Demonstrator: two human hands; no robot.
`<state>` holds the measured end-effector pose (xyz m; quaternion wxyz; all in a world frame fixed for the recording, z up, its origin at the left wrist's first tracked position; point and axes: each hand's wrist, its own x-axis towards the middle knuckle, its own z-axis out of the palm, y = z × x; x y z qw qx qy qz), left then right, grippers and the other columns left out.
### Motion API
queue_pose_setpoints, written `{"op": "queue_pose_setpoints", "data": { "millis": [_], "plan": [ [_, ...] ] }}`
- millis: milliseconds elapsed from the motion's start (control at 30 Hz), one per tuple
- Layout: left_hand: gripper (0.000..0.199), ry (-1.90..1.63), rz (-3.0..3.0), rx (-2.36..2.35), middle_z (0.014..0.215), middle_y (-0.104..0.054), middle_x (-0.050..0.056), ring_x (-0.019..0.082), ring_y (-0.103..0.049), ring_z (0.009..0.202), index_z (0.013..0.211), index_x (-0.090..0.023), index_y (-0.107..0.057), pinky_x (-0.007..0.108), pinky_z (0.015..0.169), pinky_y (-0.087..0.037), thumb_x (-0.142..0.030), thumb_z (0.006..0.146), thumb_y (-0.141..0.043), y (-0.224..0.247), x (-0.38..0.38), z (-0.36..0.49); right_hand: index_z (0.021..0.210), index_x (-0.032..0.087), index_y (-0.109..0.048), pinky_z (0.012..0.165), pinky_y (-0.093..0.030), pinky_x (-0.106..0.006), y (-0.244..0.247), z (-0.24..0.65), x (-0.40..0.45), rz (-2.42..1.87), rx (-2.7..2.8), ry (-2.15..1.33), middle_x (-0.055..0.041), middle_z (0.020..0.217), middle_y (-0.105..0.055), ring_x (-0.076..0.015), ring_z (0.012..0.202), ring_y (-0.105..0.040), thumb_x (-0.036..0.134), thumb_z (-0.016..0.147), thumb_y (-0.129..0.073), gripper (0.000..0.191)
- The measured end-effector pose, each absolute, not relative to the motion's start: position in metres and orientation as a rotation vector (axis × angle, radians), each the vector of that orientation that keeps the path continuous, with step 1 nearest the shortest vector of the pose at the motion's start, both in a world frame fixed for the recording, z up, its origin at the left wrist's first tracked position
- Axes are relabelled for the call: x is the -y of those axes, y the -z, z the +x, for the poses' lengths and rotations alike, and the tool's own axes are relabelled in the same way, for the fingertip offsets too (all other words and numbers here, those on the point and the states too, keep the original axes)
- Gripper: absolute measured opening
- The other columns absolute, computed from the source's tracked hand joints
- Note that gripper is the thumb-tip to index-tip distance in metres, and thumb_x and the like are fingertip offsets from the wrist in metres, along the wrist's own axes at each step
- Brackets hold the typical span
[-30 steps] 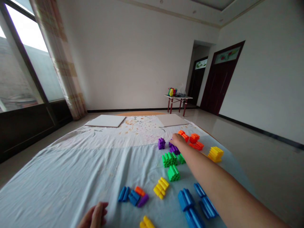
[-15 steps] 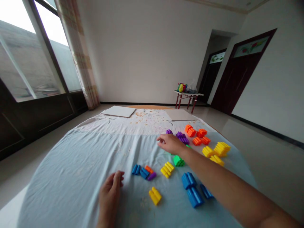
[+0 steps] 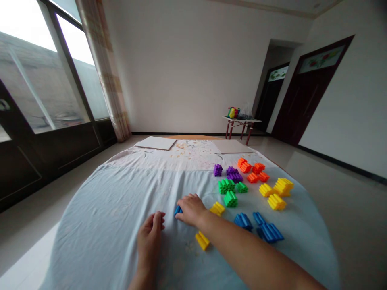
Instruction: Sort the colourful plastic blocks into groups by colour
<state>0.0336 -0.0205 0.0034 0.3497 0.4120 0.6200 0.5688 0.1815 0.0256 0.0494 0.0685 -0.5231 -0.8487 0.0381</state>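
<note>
Head view: shows a blue block (image 3: 177, 210) about midway between left and right edges of the surface (image 3: 99, 225), jutting out between thumb and bent fingers of the right hand (image 3: 191, 208); cannot tell whether gripped. Also shows the left hand (image 3: 151, 227) nearby, loosely curled.

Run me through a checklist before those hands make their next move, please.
1. Right hand at a block: ok, it is over a blue tube block.
2. Firm grip on that block: cannot tell, the hand hides most of it.
3. Left hand clear of the visible blocks: ok, it sits apart from them.
4. Yellow bundle beyond the right forearm fully visible: not ok, partly covered.
5. Green bundles clear of the right hand: ok, they lie farther off.
6. Tablecloth smooth: not ok, it is creased.
</note>
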Motion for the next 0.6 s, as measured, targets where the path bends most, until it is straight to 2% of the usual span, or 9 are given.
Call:
{"op": "queue_pose_setpoints", "data": {
  "millis": [167,367,533,600],
  "plan": [
    [0.056,-1.45,1.075,-1.609,0.069,-0.063,0.005,0.02,-0.057,0.065,0.08,-0.015,-0.065,0.031,0.063,-0.046,-0.066,0.062,-0.052,0.002,0.017,0.03,0.104,0.019,-0.065,0.088,-0.041,-0.039,-0.053,0.189,-0.022,-1.416,2.543,-0.213,-0.0103,0.1,-0.067,-0.0254,0.1,-0.058,0.034,0.072,-0.066,0.036],
    [0.056,-1.387,1.081,-1.681,0.072,-0.065,0.005,0.022,-0.058,0.069,0.083,-0.016,-0.065,0.033,0.068,-0.046,-0.066,0.06,-0.052,0.0,0.016,0.029,0.117,0.019,-0.057,0.091,-0.041,-0.03,-0.083,0.247,0.001,-1.132,2.255,-0.405,-0.0067,0.11,-0.063,-0.0178,0.101,-0.057,0.014,0.07,-0.061,0.048],
    [0.054,-1.355,1.085,-1.708,0.07,-0.065,0.003,0.022,-0.059,0.07,0.084,-0.018,-0.066,0.034,0.071,-0.046,-0.065,0.059,-0.054,-0.006,0.018,0.032,0.116,0.019,-0.058,0.093,-0.04,-0.032,-0.095,0.332,0.03,-1.373,2.023,-0.414,-0.0071,0.114,-0.061,-0.0178,0.105,-0.054,0.008,0.069,-0.057,0.049],
    [0.054,-1.354,1.081,-1.71,0.071,-0.065,0.003,0.022,-0.059,0.07,0.083,-0.018,-0.066,0.034,0.071,-0.046,-0.065,0.058,-0.054,-0.005,0.017,0.032,0.116,0.019,-0.059,0.087,-0.044,-0.031,-0.092,0.368,0.036,-1.531,1.987,-0.459,-0.0063,0.111,-0.062,-0.0168,0.095,-0.057,0.01,0.068,-0.059,0.049]
  ]
}}
